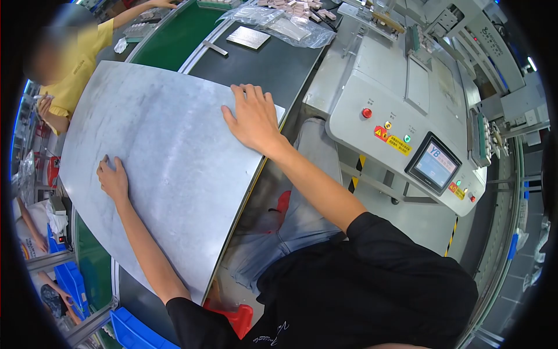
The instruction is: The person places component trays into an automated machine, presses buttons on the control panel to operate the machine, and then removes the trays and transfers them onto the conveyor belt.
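A large, smooth grey-white panel [174, 134] lies flat on the bench in front of me. My right hand [254, 116] rests on it near the far right corner, palm down with the fingers spread. Farther left, my left hand [113, 180] touches the same surface, its fingers slightly bent and the thumb apart. Neither hand holds anything. Beyond the panel, a small silver metal plate [248, 38] and a narrow metal strip [215, 47] lie on the dark bench top [261, 67].
To the right stands a machine with a touchscreen [435, 162] and a red button [367, 113]. Plastic wrap [285, 29] and many small pinkish blocks [296, 7] lie at the back. A person in a yellow shirt [81, 64] works across a green conveyor [165, 38]. Blue bins [136, 331] stand lower left.
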### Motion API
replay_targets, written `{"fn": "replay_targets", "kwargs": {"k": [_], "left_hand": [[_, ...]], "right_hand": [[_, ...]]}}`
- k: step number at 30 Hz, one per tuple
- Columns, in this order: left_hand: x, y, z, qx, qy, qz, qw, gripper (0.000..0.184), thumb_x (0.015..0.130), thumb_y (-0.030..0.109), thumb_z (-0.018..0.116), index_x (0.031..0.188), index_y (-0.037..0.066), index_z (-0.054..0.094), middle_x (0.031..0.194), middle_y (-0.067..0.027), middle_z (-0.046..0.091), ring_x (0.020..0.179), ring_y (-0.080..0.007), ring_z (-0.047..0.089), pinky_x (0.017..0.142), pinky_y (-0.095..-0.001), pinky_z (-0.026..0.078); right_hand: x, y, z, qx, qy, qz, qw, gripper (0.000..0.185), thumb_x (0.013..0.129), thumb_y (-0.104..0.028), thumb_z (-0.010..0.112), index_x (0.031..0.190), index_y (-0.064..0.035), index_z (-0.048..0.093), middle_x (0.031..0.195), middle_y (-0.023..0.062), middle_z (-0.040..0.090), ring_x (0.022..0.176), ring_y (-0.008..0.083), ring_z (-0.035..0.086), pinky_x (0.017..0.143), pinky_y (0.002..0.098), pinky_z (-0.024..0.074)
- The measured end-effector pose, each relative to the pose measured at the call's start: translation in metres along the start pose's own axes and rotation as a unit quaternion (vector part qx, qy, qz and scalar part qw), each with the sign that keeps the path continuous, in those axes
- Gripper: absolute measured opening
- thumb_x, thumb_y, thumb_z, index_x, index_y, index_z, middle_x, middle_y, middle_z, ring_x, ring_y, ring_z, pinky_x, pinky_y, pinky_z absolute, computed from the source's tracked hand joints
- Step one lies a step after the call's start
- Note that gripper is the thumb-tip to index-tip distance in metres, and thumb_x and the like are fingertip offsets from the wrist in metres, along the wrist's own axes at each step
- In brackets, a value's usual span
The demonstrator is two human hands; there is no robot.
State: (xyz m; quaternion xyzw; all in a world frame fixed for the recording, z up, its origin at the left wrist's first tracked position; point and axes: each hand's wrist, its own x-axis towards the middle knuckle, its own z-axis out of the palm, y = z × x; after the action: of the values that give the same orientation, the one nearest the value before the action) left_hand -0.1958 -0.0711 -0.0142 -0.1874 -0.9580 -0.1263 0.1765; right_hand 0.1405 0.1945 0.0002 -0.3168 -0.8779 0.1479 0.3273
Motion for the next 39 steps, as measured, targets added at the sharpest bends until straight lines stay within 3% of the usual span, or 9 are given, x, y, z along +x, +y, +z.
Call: {"fn": "replay_targets", "kwargs": {"k": [5, 11, 28, 39], "left_hand": [[0.000, -0.001, 0.002, 0.000, 0.027, 0.006, 1.000, 0.055, 0.096, 0.047, 0.054, 0.140, 0.013, 0.055, 0.143, -0.0174, 0.052, 0.131, -0.0365, 0.050, 0.108, -0.0508, 0.039], [-0.007, 0.009, -0.008, -0.033, 0.007, -0.005, 0.999, 0.052, 0.097, 0.039, 0.057, 0.140, 0.010, 0.056, 0.147, -0.0171, 0.048, 0.136, -0.0335, 0.046, 0.113, -0.0482, 0.034], [-0.012, 0.010, -0.014, -0.059, 0.016, -0.007, 0.998, 0.052, 0.095, 0.037, 0.058, 0.139, 0.009, 0.057, 0.149, -0.0172, 0.047, 0.140, -0.0320, 0.043, 0.115, -0.0477, 0.031], [-0.007, 0.002, -0.008, -0.047, 0.025, 0.030, 0.998, 0.051, 0.094, 0.036, 0.060, 0.136, 0.006, 0.058, 0.144, -0.0201, 0.051, 0.134, -0.0361, 0.049, 0.110, -0.0479, 0.039]], "right_hand": [[0.002, 0.000, -0.001, -0.001, 0.005, -0.015, 1.000, 0.052, 0.094, -0.031, 0.064, 0.132, 0.0033, 0.056, 0.125, 0.0194, 0.060, 0.117, 0.0332, 0.055, 0.095, 0.0432, 0.0414], [0.003, -0.001, -0.002, -0.011, -0.015, -0.008, 1.000, 0.053, 0.094, -0.032, 0.064, 0.134, 0.0019, 0.055, 0.130, 0.0191, 0.059, 0.120, 0.0338, 0.054, 0.096, 0.0452, 0.0411], [0.004, -0.003, -0.003, -0.009, -0.038, -0.020, 0.999, 0.054, 0.094, -0.032, 0.061, 0.134, 0.0046, 0.053, 0.130, 0.0217, 0.058, 0.118, 0.0355, 0.054, 0.095, 0.0459, 0.0409], [0.002, -0.001, -0.007, -0.004, -0.022, -0.031, 0.999, 0.056, 0.093, -0.032, 0.063, 0.133, 0.0059, 0.053, 0.127, 0.0222, 0.059, 0.116, 0.0359, 0.054, 0.094, 0.0468, 0.0410]]}}
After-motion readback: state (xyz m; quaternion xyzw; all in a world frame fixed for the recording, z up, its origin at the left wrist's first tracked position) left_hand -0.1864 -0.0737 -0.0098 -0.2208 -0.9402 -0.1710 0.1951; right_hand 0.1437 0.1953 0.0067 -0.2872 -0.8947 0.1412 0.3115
